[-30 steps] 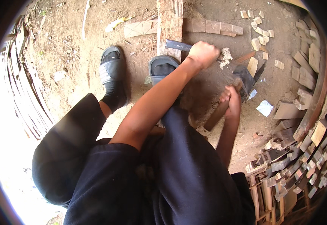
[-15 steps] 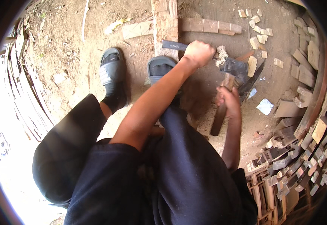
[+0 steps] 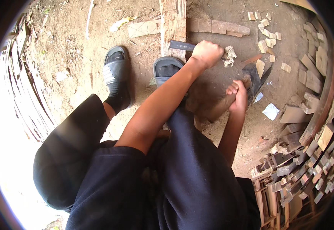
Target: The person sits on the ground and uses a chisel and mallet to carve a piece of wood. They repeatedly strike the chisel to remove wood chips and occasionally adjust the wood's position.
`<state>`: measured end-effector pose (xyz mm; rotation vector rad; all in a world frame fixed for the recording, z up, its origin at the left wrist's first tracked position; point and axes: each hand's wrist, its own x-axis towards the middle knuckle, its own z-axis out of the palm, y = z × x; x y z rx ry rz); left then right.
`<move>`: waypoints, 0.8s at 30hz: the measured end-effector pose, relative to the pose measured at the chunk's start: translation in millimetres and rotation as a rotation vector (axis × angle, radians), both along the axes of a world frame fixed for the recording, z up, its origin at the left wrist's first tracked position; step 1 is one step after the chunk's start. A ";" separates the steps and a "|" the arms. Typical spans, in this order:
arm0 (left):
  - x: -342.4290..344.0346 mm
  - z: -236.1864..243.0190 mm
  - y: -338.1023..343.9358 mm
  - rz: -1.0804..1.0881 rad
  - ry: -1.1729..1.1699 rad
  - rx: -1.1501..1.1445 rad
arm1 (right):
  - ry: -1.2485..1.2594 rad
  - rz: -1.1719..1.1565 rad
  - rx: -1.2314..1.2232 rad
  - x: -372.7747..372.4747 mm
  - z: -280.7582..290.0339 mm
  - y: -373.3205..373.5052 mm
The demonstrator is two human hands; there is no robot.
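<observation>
My left hand (image 3: 208, 53) is closed round a chisel (image 3: 181, 45), held nearly level. Its dark flat blade points left and its end lies over the upright wooden beam (image 3: 173, 27); pale frayed fibres (image 3: 230, 56) stick out at the struck end of its handle. To the lower right, my right hand (image 3: 237, 96) grips a hammer (image 3: 253, 79) by its wooden handle. The hammer's dark, bulky head is below and right of the chisel's frayed end, apart from it. Motion blurs the handle.
My sandalled feet (image 3: 117, 73) stand left of the beam, one close against it. A marked wooden strip (image 3: 213, 27) crosses at the beam. Small wood blocks (image 3: 264, 46) lie scattered at the upper right; stacked offcuts (image 3: 308, 165) fill the right side. A dark pointed piece lies behind the hammer.
My right hand has swung the hammer, its head now farther right and lower, away from the chisel's end. The left hand still holds the chisel; the whole view shifted slightly.
</observation>
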<state>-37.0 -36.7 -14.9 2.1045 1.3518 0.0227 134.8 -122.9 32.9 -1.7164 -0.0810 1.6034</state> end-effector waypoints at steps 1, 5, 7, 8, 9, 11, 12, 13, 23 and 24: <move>0.5 0.5 0.3 -0.004 0.000 0.000 | 0.048 -0.132 0.044 -2.9 -5.4 3.6; -5.4 -1.9 -6.0 -0.021 -0.005 -0.008 | -0.123 0.501 -0.205 -13.6 38.3 1.7; -7.0 -0.9 -4.4 -0.012 -0.004 -0.005 | -0.066 0.326 -0.120 0.6 32.7 6.1; -4.4 -1.1 -3.1 -0.003 -0.003 -0.007 | -0.031 0.168 -0.052 8.0 14.6 4.0; -2.4 -0.5 -2.0 0.003 -0.001 -0.012 | 0.004 0.007 0.014 2.9 9.3 9.8; -0.8 0.4 -2.8 -0.002 0.006 -0.021 | 0.035 0.071 0.000 -5.3 8.0 10.3; -3.2 -1.5 -3.1 -0.005 0.014 -0.025 | -0.028 0.263 -0.066 -18.0 23.5 7.5; -4.7 -2.2 -5.0 -0.032 0.009 -0.014 | -0.095 0.448 -0.135 -23.8 36.4 1.4; -7.7 -4.7 -8.9 -0.083 0.017 0.019 | -0.027 0.404 -0.100 -5.2 24.0 0.5; -9.7 -5.3 -11.5 -0.109 0.021 0.020 | -0.071 0.458 -0.144 -7.0 36.8 6.5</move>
